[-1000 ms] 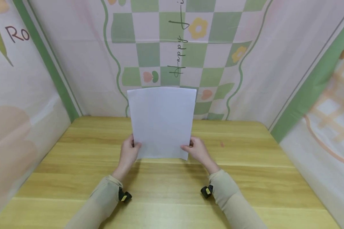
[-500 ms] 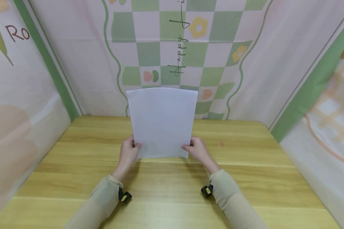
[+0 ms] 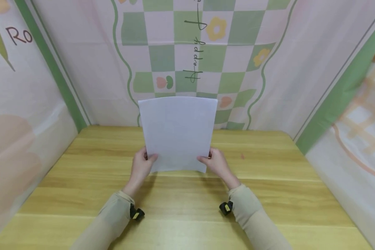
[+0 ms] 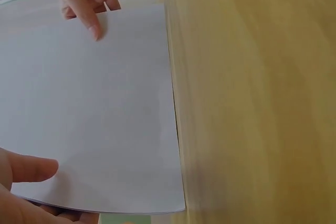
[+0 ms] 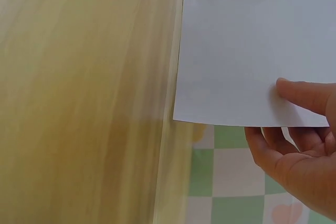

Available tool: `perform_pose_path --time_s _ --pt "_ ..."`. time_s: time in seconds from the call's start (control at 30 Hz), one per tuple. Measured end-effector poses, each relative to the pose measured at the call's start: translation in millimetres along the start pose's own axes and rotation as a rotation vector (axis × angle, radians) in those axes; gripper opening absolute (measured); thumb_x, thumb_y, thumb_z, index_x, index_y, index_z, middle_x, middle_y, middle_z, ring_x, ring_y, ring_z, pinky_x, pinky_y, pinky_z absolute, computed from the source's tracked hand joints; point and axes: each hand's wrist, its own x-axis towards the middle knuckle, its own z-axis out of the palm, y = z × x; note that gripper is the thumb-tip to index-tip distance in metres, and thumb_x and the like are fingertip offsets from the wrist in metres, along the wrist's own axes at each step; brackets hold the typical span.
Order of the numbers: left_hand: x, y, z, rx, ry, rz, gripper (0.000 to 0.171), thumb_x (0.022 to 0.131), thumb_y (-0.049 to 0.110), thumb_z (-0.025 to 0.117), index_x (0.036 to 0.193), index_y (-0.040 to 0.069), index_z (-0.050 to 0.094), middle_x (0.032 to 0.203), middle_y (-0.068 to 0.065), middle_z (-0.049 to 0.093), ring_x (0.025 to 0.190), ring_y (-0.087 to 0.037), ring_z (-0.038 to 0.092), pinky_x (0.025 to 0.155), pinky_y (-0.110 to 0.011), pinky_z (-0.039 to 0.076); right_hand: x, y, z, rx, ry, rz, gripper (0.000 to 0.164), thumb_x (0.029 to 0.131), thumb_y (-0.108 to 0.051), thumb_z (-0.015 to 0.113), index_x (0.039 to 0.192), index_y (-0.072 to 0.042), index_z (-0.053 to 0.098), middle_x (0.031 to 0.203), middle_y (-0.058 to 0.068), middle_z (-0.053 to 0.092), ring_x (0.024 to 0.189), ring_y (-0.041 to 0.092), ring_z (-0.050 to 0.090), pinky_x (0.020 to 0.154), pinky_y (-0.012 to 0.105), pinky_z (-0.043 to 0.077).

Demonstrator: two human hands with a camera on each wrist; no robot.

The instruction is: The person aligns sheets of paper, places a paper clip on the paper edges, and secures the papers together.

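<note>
White paper (image 3: 178, 132), blank on the side facing me, is held up over the table in the head view, its top edge bowed slightly. My left hand (image 3: 141, 166) grips its lower left edge, thumb on the near face and fingers behind. On the opposite edge my right hand (image 3: 217, 163) pinches it the same way. The left wrist view shows the left thumb (image 4: 37, 168) lying on the paper, fingers partly hidden beneath. In the right wrist view the right thumb (image 5: 299, 93) presses the face, with curled fingers (image 5: 268, 145) showing below the edge.
A wood-grain table (image 3: 181, 208) spreads under the hands. Behind it hangs a curtain (image 3: 162, 31) with green checks, flowers and lettering. Printed cloth also stands at both sides. A small reddish mark (image 3: 242, 156) lies on the table at right. Dark wrist cameras (image 3: 137, 214) sit at both cuffs.
The paper's top edge has shifted slightly to the right and looks a little wider. The left thumb has slid a little further in over the paper. Both hands keep their grip.
</note>
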Motion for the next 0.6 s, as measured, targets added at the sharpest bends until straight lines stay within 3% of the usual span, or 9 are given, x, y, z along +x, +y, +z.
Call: perform_pose_path --time_s 0.17,0.6 --pt "0.4 2.6 -0.1 -0.038 0.012 -0.001 0.039 0.09 0.009 0.06 0.128 0.002 0.054 0.126 -0.019 0.059 0.115 -0.031 0.058 0.097 -0.044 0.047 0 -2 -1 0.017 0.006 -0.01 0.032 0.087 -0.011 0.068 0.113 0.006 0.061 0.113 0.024 0.065 0.105 0.036 0.063 0.086 0.044 0.053" --pt "2.1 9.3 -0.1 -0.088 0.052 0.05 0.037 0.091 0.007 0.057 0.127 0.0 0.053 0.123 -0.021 0.061 0.111 -0.031 0.06 0.095 -0.043 0.048 1 -11 -3 0.099 0.055 -0.007 0.04 0.088 -0.019 0.067 0.119 0.005 0.058 0.118 0.024 0.063 0.107 0.035 0.062 0.089 0.045 0.052"
